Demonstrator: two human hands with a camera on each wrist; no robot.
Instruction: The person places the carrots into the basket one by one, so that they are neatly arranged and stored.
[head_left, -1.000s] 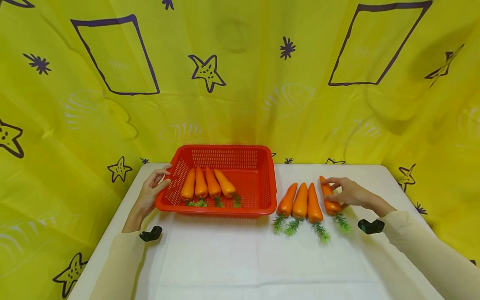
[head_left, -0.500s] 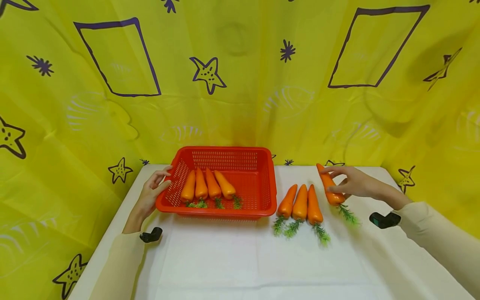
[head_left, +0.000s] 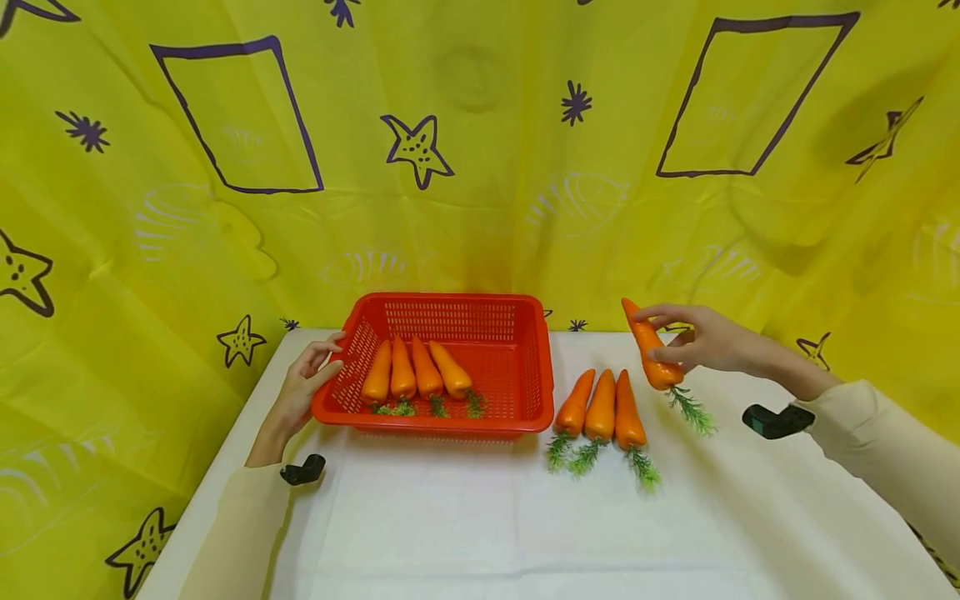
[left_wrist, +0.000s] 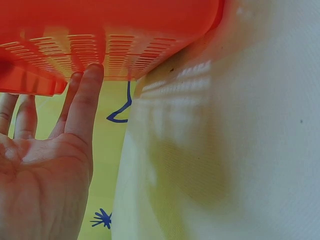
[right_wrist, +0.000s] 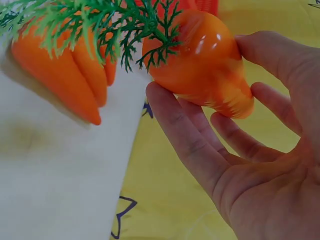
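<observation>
Just above the tbl (head_left: pixel 450 517), on its R side, is a carrot (head_left: pixel 642 333), lifted off the cloth and held by the R hand (head_left: pixel 708 337). It's tilted: tip up and away, a bit L; blunt end lower, w/ its greens (head_left: pixel 692 410) hanging toward the person. R hand pinches it btwn thumb & fingers; R wrist view shows the tips on the orange skin, palm apart from it, blunt end facing the cam.

Near it, a bit L and lower, 3 carrots (head_left: pixel 600 407) lie side by side on the tbl, tips to the far side, greens to the near side. Just L of those sits the red basket (head_left: pixel 442 422), upright, w/ slotted walls. Inside, 4 carrots (head_left: pixel 402 371) lie in a row in the L half, tips away, greens by the near wall; the rightmost leans L.

L hand (head_left: pixel 296 379) is at the basket's L end, fingers fairly straight & spread, tips touching the outer wall under the rim per the L wrist view. How hard it presses, can't tell.

Both arms have cream sleeves (head_left: pixel 877 450), each w/ a small black device (head_left: pixel 302 469) near the wrist. Tbl has a white cloth w/ a crease across the near part. Behind & at both sides hangs a yellow curtain (head_left: pixel 487 225) w/ dark starfish, bursts, 2 four-sided outlines and pale fish shapes.
</observation>
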